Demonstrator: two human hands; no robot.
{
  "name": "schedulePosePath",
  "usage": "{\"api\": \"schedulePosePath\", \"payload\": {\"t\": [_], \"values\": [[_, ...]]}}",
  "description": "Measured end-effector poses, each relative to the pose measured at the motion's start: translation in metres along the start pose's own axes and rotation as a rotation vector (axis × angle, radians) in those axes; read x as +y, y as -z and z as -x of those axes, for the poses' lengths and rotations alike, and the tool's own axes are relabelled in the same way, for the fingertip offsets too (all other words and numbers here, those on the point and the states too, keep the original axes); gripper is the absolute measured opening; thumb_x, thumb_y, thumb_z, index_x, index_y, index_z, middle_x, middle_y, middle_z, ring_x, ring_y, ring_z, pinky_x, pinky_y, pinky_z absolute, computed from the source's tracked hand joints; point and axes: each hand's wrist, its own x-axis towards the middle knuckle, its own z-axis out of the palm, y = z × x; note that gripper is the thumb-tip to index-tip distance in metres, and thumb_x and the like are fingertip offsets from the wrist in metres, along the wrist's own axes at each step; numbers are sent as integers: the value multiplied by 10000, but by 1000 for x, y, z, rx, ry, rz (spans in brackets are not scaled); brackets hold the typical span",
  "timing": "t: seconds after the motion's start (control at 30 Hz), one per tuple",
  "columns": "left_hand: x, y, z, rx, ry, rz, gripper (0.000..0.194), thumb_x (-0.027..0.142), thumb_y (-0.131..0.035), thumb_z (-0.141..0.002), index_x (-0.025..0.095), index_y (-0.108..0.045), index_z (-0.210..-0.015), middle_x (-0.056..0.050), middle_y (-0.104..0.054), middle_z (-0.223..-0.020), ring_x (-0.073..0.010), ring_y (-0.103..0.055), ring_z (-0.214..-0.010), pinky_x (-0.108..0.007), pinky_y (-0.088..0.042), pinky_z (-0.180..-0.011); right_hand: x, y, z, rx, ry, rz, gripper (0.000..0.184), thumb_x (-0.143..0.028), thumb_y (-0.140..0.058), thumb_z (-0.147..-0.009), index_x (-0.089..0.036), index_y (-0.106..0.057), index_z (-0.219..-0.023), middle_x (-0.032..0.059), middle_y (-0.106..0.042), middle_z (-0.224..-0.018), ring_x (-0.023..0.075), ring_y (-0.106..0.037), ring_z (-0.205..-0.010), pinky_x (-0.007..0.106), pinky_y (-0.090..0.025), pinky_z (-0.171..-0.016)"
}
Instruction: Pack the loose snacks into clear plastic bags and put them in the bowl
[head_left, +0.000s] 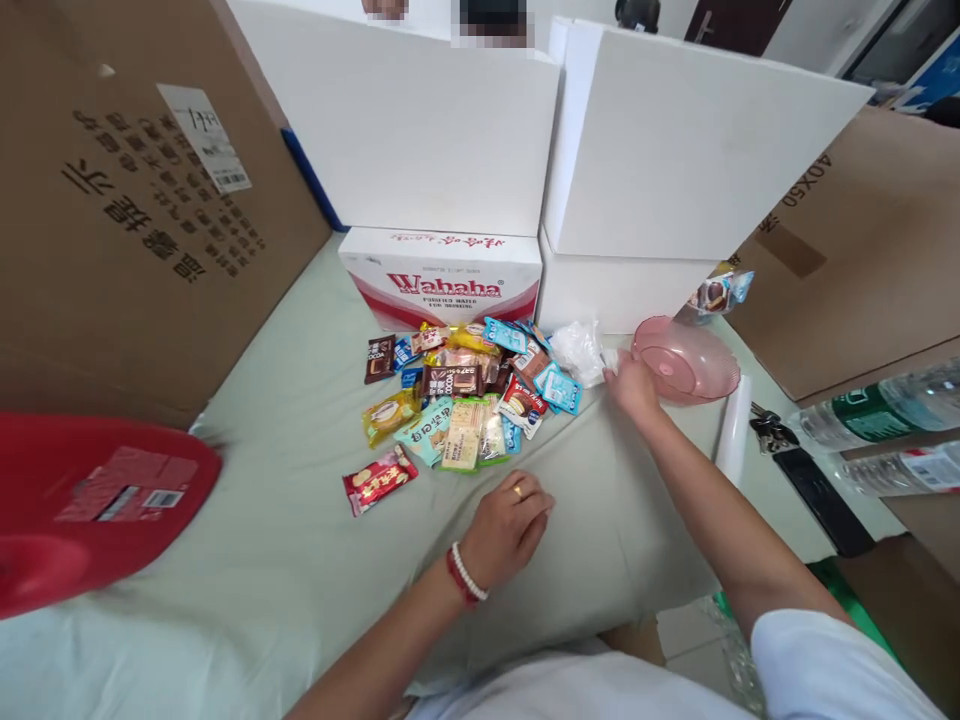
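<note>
My left hand (pixel 508 525) rests on the pale green cloth (pixel 285 520) with its fingers curled under, a ring on one finger and a red and white bracelet at the wrist; nothing shows in it. Just beyond it lies a pile of snack packets (pixel 465 395). My right hand (pixel 632 385) reaches to the edge of a pink plastic bowl (pixel 686 360) that lies tilted, fingers closed at a crumpled clear plastic bag (pixel 579 350).
White boxes (pixel 675 150) and a Wahaha carton (pixel 442 275) stand behind the pile. Big cardboard boxes (pixel 127 200) flank both sides. A red plastic item (pixel 82 500) lies at left. Water bottles (pixel 877 415), keys (pixel 766 430) and a black object (pixel 823 500) lie at right.
</note>
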Motion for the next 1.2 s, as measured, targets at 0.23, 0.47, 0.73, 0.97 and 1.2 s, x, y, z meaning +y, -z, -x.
{"api": "schedulePosePath", "payload": {"t": [0.23, 0.47, 0.73, 0.97, 1.2], "values": [[-20, -17, -12, 161, 161, 301, 138, 188, -553, -947, 232, -684, -943, -70, -687, -842, -211, -614, -849, -374, -514, -779, -14, 4, 21, 112, -143, -272, 260, -354, -534, -939, -144, -686, -915, 105, -682, -814, 207, -596, -718, 316, -423, -673], [-28, -21, -6, 333, 340, 443, 245, 324, -719, -880, 232, -562, -1042, -41, -578, -1006, -120, -512, -707, -259, -467, -623, -55, 21, 141, -377, -586, -1280, 505, -582, -868, -643, -194, -548, -694, -90, -402, -489, 38, -243, -394, 205, -133, -374], [-29, -23, -9, 186, 348, 412, 113, 286, -633, -936, 222, -702, -999, -35, -658, -894, -153, -559, -765, -283, -439, -706, -89, 6, 155, -469, -737, -1458, 559, -611, -908, -558, -179, -564, -642, -66, -461, -496, 35, -268, -386, 209, -106, -349], [-33, -34, -9, 197, 762, 887, 307, 488, -666, -878, 186, -681, -828, 33, -600, -660, -97, -421, -544, -239, -319, -542, -81, -1, 189, -267, -326, -1344, 446, -546, -825, -755, -232, -711, -1052, -4, -633, -774, 140, -561, -714, 268, -464, -678], [-34, -27, -13, 233, 767, 1097, 462, 581, -778, -761, 179, -564, -682, 57, -488, -585, -75, -373, -558, -207, -271, -531, -72, -1, 206, -247, -343, -1183, 387, -550, -827, -735, -204, -677, -822, -26, -586, -702, 114, -470, -620, 260, -381, -611]]}}
